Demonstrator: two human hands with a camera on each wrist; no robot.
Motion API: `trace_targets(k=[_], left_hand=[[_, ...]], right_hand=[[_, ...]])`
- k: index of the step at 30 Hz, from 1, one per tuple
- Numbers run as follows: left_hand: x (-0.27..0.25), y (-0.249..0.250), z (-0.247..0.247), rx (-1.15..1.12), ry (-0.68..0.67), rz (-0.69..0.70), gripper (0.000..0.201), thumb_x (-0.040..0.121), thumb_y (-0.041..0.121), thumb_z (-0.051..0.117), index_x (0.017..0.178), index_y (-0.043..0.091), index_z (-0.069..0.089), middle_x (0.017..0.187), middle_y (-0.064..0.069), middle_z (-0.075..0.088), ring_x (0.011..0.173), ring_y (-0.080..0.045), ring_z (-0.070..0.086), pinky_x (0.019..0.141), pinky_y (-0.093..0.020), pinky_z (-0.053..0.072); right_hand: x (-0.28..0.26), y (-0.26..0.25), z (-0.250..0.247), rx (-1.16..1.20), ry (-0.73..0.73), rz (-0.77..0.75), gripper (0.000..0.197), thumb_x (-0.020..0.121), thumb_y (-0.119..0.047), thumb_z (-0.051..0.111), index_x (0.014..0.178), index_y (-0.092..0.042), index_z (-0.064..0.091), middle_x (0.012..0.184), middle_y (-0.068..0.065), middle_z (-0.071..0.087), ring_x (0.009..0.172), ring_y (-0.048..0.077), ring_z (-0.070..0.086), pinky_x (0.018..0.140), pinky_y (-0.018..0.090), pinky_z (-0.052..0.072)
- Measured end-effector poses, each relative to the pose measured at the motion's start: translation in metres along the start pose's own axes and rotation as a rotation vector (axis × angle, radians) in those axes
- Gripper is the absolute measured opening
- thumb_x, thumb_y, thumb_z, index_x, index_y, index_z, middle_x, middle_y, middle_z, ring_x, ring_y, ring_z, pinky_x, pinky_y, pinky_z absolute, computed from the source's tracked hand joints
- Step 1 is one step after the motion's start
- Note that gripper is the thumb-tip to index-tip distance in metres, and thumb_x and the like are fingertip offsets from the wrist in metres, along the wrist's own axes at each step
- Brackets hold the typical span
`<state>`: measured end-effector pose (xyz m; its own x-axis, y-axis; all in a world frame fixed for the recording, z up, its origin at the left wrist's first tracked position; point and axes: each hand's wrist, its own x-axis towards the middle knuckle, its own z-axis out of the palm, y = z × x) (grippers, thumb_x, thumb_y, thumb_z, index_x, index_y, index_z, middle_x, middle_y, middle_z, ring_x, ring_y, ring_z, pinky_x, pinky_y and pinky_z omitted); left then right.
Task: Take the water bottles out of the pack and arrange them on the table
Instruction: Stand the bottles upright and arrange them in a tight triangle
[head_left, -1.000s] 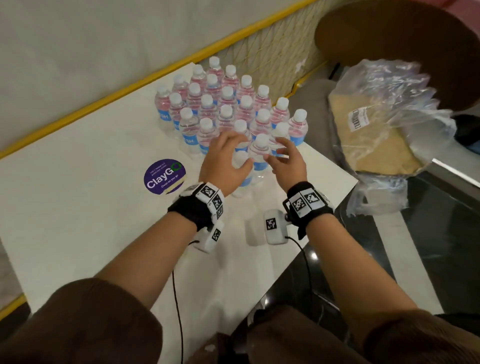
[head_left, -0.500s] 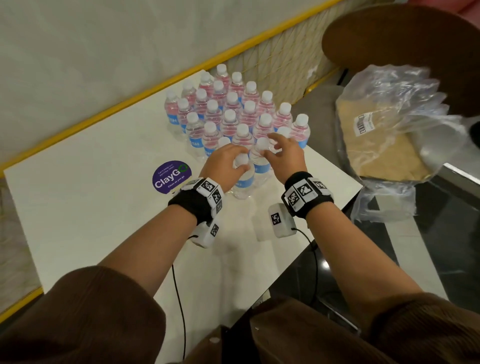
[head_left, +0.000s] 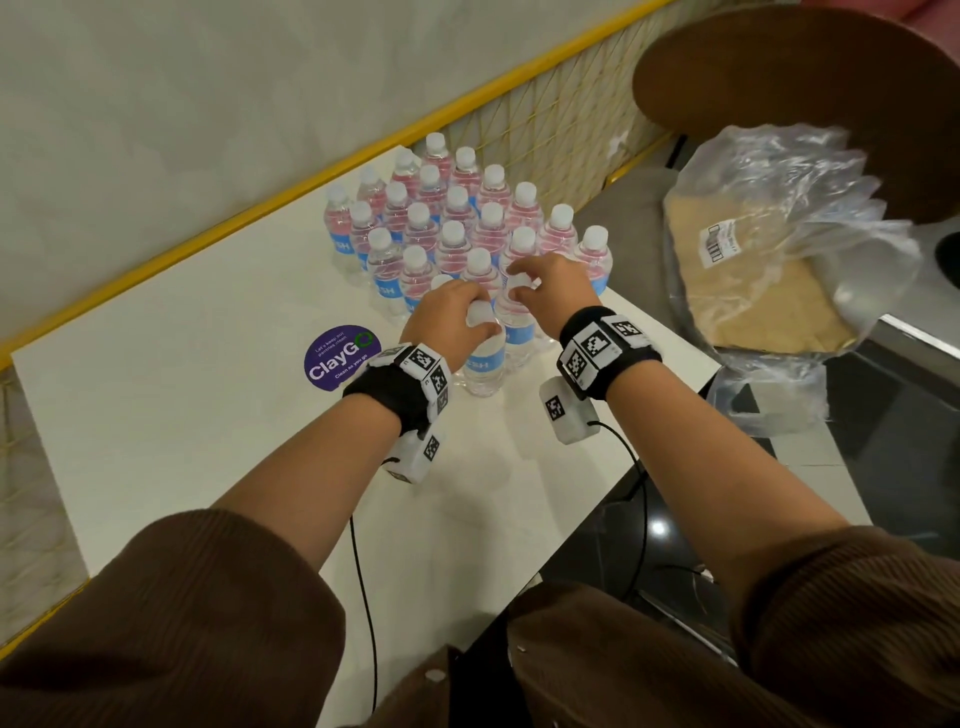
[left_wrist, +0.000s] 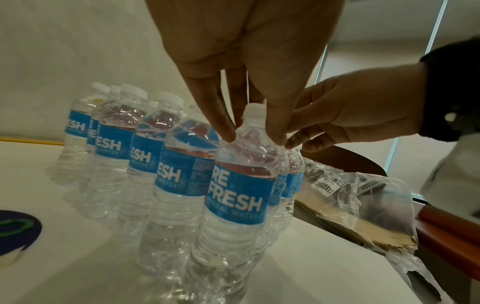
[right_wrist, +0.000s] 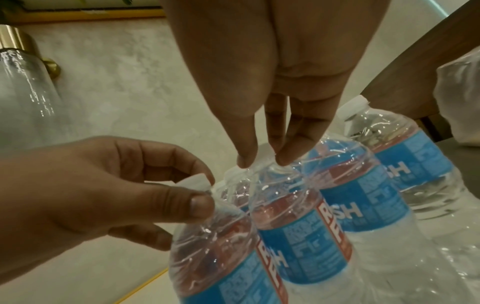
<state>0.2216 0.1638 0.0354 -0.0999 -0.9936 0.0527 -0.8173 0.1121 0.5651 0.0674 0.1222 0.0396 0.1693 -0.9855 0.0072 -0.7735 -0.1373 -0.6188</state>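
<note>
Arranging step: left hand (head_left: 451, 322) pinches the nearest bottle (head_left: 485, 358) by its neck and right hand (head_left: 550, 283) pinches its neighbour (head_left: 517, 325) (both standing on the table (head_left: 182, 415)), which next need nudging snug against the cluster.

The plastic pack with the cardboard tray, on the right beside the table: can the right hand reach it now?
Probably not yet: the right hand pinches a bottle cap. Once released, nothing stands between it and the pack.
</note>
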Motion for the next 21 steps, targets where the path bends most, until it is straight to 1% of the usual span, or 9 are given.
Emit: trace_targets(k=[3, 6, 7, 9, 11, 13, 16, 18, 21], left_hand=[[-0.001, 0.0, 0.0, 0.027, -0.013, 0.011, 0.034, 0.08, 0.031, 0.07, 0.107, 0.012, 0.06, 0.109, -0.006, 0.06, 0.099, -0.024, 0.059, 0.084, -0.037, 0.049], [-0.001, 0.002, -0.001, 0.028, 0.005, 0.044, 0.045, 0.079, 0.043, 0.068, 0.115, 0.017, 0.058, 0.116, -0.001, 0.058, 0.104, -0.019, 0.056, 0.086, -0.035, 0.048], [0.001, 0.005, -0.004, 0.023, 0.031, 0.072, 0.044, 0.082, 0.042, 0.066, 0.118, 0.018, 0.058, 0.117, -0.001, 0.057, 0.106, -0.019, 0.055, 0.088, -0.035, 0.048], [0.011, 0.016, -0.009, 0.022, 0.059, 0.133, 0.037, 0.088, 0.029, 0.06, 0.122, 0.015, 0.056, 0.12, -0.005, 0.056, 0.109, -0.023, 0.055, 0.091, -0.034, 0.045], [0.024, 0.03, -0.012, 0.058, 0.011, 0.165, 0.04, 0.089, 0.016, 0.057, 0.129, 0.014, 0.053, 0.127, -0.007, 0.053, 0.115, -0.025, 0.052, 0.095, -0.033, 0.041], [0.039, 0.043, -0.011, 0.152, -0.113, 0.163, 0.048, 0.088, 0.012, 0.057, 0.134, 0.016, 0.049, 0.134, -0.008, 0.049, 0.122, -0.026, 0.049, 0.1, -0.035, 0.04], [0.056, 0.051, -0.003, 0.332, -0.272, 0.146, 0.043, 0.087, 0.01, 0.059, 0.13, 0.016, 0.056, 0.131, -0.013, 0.054, 0.121, -0.032, 0.051, 0.099, -0.039, 0.043], [0.062, 0.052, -0.001, 0.377, -0.288, 0.123, 0.036, 0.088, 0.009, 0.058, 0.123, 0.014, 0.062, 0.125, -0.015, 0.06, 0.115, -0.033, 0.055, 0.094, -0.037, 0.045], [0.066, 0.052, -0.001, 0.374, -0.27, 0.097, 0.035, 0.087, 0.013, 0.063, 0.121, 0.013, 0.063, 0.123, -0.015, 0.061, 0.112, -0.032, 0.057, 0.091, -0.035, 0.046]], right_hand=[[-0.002, 0.0, -0.005, 0.016, -0.019, 0.005, 0.035, 0.087, -0.021, 0.062, 0.122, -0.015, 0.061, 0.121, 0.012, 0.06, 0.111, 0.026, 0.056, 0.093, 0.03, 0.041], [0.0, 0.01, -0.026, 0.105, 0.064, 0.076, 0.032, 0.088, -0.022, 0.063, 0.119, -0.015, 0.063, 0.115, 0.009, 0.063, 0.106, 0.023, 0.058, 0.088, 0.025, 0.042], [0.003, 0.014, -0.036, 0.111, 0.099, 0.101, 0.03, 0.088, -0.021, 0.063, 0.117, -0.015, 0.064, 0.112, 0.01, 0.064, 0.104, 0.023, 0.059, 0.084, 0.023, 0.041], [0.008, 0.022, -0.052, 0.079, 0.114, 0.136, 0.027, 0.087, -0.018, 0.063, 0.114, -0.015, 0.065, 0.107, 0.011, 0.066, 0.101, 0.025, 0.059, 0.079, 0.019, 0.038], [0.013, 0.025, -0.063, 0.012, 0.079, 0.144, 0.027, 0.087, -0.016, 0.061, 0.114, -0.015, 0.066, 0.107, 0.01, 0.067, 0.098, 0.023, 0.058, 0.079, 0.018, 0.037], [0.017, 0.027, -0.067, -0.025, 0.018, 0.145, 0.029, 0.088, -0.015, 0.061, 0.117, -0.017, 0.064, 0.111, 0.008, 0.066, 0.096, 0.019, 0.056, 0.079, 0.018, 0.037], [0.018, 0.028, -0.064, -0.073, -0.084, 0.114, 0.035, 0.087, -0.014, 0.063, 0.122, -0.018, 0.062, 0.12, 0.008, 0.062, 0.108, 0.022, 0.057, 0.085, 0.023, 0.042], [0.019, 0.028, -0.061, -0.126, -0.135, 0.071, 0.037, 0.087, -0.016, 0.064, 0.124, -0.019, 0.06, 0.123, 0.01, 0.06, 0.113, 0.024, 0.055, 0.092, 0.025, 0.041], [0.019, 0.03, -0.059, -0.147, -0.145, 0.041, 0.039, 0.089, -0.017, 0.062, 0.127, -0.019, 0.058, 0.123, 0.011, 0.057, 0.114, 0.024, 0.054, 0.093, 0.025, 0.04]])
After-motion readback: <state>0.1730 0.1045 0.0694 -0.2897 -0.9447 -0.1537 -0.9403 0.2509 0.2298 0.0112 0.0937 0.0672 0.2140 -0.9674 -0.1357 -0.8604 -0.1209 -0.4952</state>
